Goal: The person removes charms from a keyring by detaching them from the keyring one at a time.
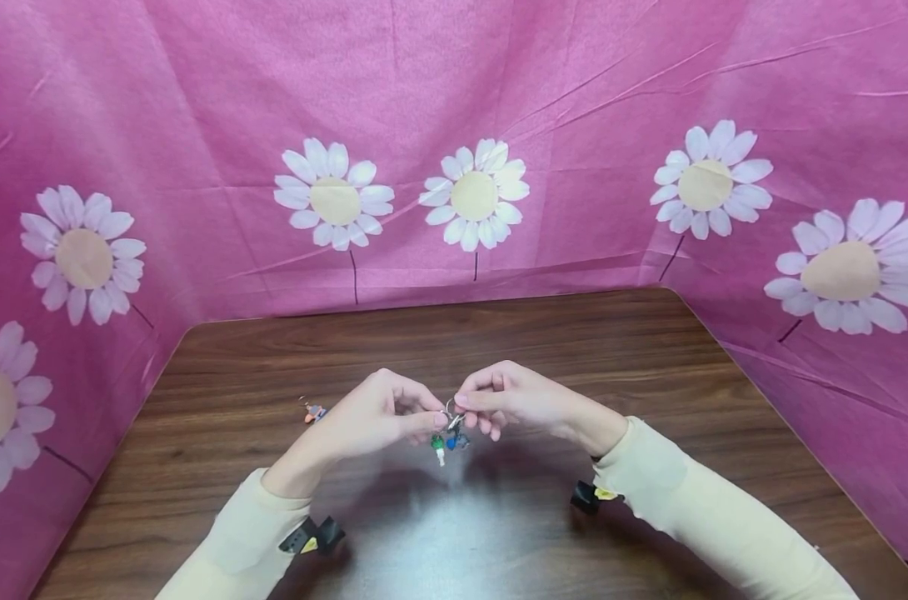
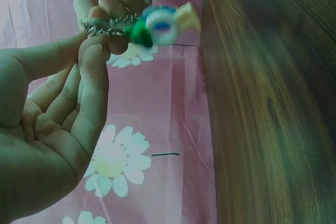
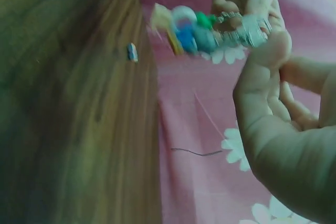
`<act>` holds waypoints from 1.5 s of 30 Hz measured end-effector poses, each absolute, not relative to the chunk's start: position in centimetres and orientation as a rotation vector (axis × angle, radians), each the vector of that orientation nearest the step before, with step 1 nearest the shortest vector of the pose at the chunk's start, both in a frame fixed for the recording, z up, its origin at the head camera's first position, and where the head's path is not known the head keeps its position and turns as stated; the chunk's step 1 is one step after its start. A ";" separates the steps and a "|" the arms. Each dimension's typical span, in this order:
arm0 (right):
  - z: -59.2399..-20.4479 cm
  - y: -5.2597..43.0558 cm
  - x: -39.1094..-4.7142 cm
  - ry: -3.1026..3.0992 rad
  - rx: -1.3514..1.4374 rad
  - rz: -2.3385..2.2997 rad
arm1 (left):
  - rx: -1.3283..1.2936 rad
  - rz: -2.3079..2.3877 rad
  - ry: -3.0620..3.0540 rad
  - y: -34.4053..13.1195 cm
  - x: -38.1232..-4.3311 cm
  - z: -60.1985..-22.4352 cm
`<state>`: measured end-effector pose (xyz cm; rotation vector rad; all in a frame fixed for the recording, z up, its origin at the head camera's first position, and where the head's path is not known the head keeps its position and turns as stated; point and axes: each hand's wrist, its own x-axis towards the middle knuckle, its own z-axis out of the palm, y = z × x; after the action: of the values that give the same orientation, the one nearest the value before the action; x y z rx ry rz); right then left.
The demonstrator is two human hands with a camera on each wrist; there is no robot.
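Note:
In the head view, both hands meet above the middle of the table around a metal key ring [image 1: 450, 407]. My left hand [image 1: 379, 414] pinches it from the left with thumb and forefinger. From the other side my right hand [image 1: 520, 402] pinches it too, its other fingers loosely curled below. Small charms hang from the ring on short chains: a green and white one [image 1: 438, 446] and a blue one [image 1: 451, 443]. In the right wrist view the charms [image 3: 185, 31] look blurred, with green, blue, white and yellowish parts.
A small orange and blue charm [image 1: 315, 412] with a metal ring lies on the brown wooden table [image 1: 274, 354], beside the left hand. Pink cloth [image 1: 559, 92] with white flowers stands around the table's back and sides. Black wrist cameras [image 1: 585, 497] sit under both sleeves.

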<state>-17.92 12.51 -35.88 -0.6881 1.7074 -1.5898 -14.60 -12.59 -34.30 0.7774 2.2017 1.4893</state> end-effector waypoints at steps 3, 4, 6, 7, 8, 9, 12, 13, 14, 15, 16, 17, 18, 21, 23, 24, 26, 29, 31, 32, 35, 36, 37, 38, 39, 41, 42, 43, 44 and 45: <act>-36.1 12.6 -17.9 1.699 -0.662 -1.569 | 0.759 1.508 2.178 -12.6 -14.7 -34.4; -36.1 12.7 -17.9 1.718 -0.677 -1.537 | 0.751 1.513 2.179 -12.6 -14.7 -34.4; -35.9 12.9 -18.0 1.756 -0.721 -1.459 | 0.738 1.516 2.183 -12.6 -14.7 -34.5; -35.8 13.0 -18.0 1.768 -0.744 -1.422 | 0.734 1.518 2.184 -12.6 -14.7 -34.5; -35.7 13.1 -18.0 1.779 -0.767 -1.393 | 0.730 1.523 2.183 -12.6 -14.6 -34.5; -35.6 13.1 -18.0 1.787 -0.783 -1.370 | 0.728 1.525 2.185 -12.6 -14.6 -34.5; -35.3 13.3 -18.0 1.771 -0.808 -1.339 | 0.731 1.525 2.179 -12.5 -14.6 -34.5; -35.3 13.3 -17.9 1.762 -0.808 -1.338 | 0.732 1.525 2.177 -12.4 -14.6 -34.5; -35.2 13.3 -17.9 1.756 -0.806 -1.340 | 0.733 1.519 2.183 -12.3 -14.6 -34.5; -35.2 13.3 -18.0 1.752 -0.806 -1.344 | 0.735 1.510 2.194 -12.3 -14.6 -34.5; -35.2 13.3 -18.0 1.751 -0.807 -1.349 | 0.737 1.501 2.204 -12.3 -14.6 -34.5; -35.2 13.3 -18.0 1.752 -0.807 -1.356 | 0.739 1.494 2.212 -12.3 -14.6 -34.5; -35.2 13.3 -18.0 1.754 -0.805 -1.367 | 0.743 1.489 2.219 -12.3 -14.6 -34.5; -35.4 13.2 -18.0 1.777 -0.799 -1.426 | 0.760 1.489 2.222 -12.3 -14.5 -34.5; -35.5 13.1 -18.0 1.791 -0.787 -1.476 | 0.777 1.493 2.226 -12.3 -14.5 -34.5; -35.5 13.1 -17.9 1.796 -0.780 -1.494 | 0.782 1.495 2.230 -12.3 -14.5 -34.5; -35.6 13.0 -18.0 1.811 -0.776 -1.500 | 0.785 1.492 2.238 -12.3 -14.5 -34.5; -35.6 13.0 -18.0 1.828 -0.785 -1.442 | 0.784 1.487 2.246 -12.4 -14.5 -34.6; -35.6 13.1 -18.1 1.845 -0.796 -1.392 | 0.774 1.496 2.242 -12.4 -14.5 -34.6; -35.5 13.1 -18.1 1.851 -0.802 -1.378 | 0.773 1.499 2.241 -12.4 -14.5 -34.7; -35.4 13.1 -18.1 1.867 -0.808 -1.366 | 0.761 1.506 2.242 -12.5 -14.5 -34.6; -35.3 13.0 -18.1 1.867 -0.812 -1.370 | 0.761 1.505 2.242 -12.5 -14.5 -34.6; -35.3 13.0 -18.1 1.871 -0.820 -1.372 | 0.761 1.504 2.237 -12.5 -14.5 -34.6; -35.3 12.9 -18.1 1.874 -0.826 -1.372 | 0.758 1.505 2.231 -12.5 -14.5 -34.6; -35.2 12.9 -18.1 1.878 -0.834 -1.366 | 0.756 1.510 2.219 -12.4 -14.5 -34.6; -35.2 12.8 -18.0 1.883 -0.849 -1.348 | 0.753 1.526 2.199 -12.5 -14.5 -34.6; -35.2 12.8 -17.9 1.888 -0.863 -1.336 | 0.750 1.537 2.188 -12.5 -14.4 -34.5; -35.3 12.8 -17.9 1.889 -0.872 -1.327 | 0.747 1.543 2.183 -12.5 -14.4 -34.5; -35.3 12.8 -17.9 1.888 -0.883 -1.323 | 0.746 1.550 2.177 -12.5 -14.4 -34.5; -35.4 12.8 -17.8 1.884 -0.891 -1.325 | 0.746 1.553 2.178 -12.5 -14.4 -34.5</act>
<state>-17.80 12.83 -35.37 -0.8912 1.8838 -1.3247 -14.35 -12.49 -34.46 0.7459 2.1782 1.5530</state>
